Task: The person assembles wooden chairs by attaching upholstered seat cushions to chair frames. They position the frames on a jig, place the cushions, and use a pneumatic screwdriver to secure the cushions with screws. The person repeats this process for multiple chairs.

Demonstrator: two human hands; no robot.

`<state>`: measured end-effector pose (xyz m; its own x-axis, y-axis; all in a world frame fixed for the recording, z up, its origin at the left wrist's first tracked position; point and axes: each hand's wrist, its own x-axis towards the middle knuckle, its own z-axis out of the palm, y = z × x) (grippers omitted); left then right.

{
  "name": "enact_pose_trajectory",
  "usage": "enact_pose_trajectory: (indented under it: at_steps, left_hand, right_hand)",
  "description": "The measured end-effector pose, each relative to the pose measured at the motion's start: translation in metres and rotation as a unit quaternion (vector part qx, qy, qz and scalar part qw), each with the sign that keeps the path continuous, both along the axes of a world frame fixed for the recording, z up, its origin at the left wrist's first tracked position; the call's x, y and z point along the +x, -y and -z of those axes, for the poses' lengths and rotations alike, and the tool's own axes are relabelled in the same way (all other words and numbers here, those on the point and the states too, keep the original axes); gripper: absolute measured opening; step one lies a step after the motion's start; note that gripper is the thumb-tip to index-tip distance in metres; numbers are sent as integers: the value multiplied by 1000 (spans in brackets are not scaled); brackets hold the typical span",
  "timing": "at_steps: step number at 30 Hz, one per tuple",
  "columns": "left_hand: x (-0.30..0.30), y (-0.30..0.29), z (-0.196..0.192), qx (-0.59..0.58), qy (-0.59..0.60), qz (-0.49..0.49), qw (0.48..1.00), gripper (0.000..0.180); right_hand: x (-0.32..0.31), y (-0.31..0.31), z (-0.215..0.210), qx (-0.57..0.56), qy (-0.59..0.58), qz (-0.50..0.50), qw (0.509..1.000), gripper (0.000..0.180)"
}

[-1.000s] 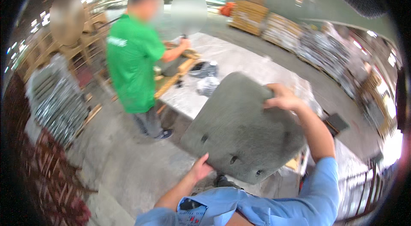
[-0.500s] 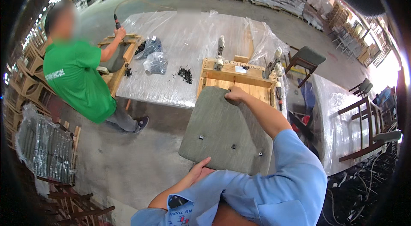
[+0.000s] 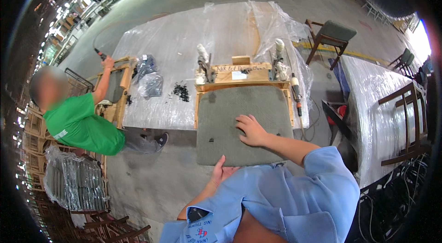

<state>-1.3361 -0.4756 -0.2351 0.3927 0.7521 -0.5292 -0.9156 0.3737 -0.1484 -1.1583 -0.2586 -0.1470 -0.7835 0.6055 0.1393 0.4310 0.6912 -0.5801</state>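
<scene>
Lowered, seat pad (image 3: pixel 230 123) lies under flat right hand (image 3: pixel 251 130).

A long worktable (image 3: pixel 221 36) wrapped in clear plastic sheeting stands ahead of both hands. On it, past the right hand (image 3: pixel 252 130), sits a wooden jig frame (image 3: pixel 241 75); left of the hands lie a heap of black screws (image 3: pixel 180 91) and two plastic bags (image 3: pixel 148 77).

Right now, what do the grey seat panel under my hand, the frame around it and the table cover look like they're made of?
The seat panel looks fabric-covered: matte grey, slightly fuzzy, no shine. The frame around it looks like bare light wood, tan with an unfinished look. The table cover appears to be clear plastic sheeting: glossy, wrinkled, with bright reflections. The right hand rests flat on the panel.
</scene>
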Motion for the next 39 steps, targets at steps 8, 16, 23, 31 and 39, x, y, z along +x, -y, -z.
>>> enact_pose_trajectory:
  at_steps: [8, 16, 23, 31, 39]
  left_hand:
    - [-44, -31, -4, 16, -372, -169, 912, 63]
    - [-99, -97, -11, -70, -730, -144, 665, 43]
    - [-89, -125, -17, -87, -830, -115, 539, 40]
    - [-98, -165, 0, -131, -874, -124, 451, 41]
    - [-106, -213, 17, -113, -904, -104, 398, 45]
  right_hand:
    - [145, 93, -32, -16, 95, 211, 973, 50]
    - [115, 80, 18, 110, 9, 393, 913, 36]
    - [99, 30, 29, 150, -42, 409, 899, 24]
    - [84, -3, 31, 166, -45, 418, 892, 22]
    - [79, -50, 42, 174, -63, 427, 885, 22]
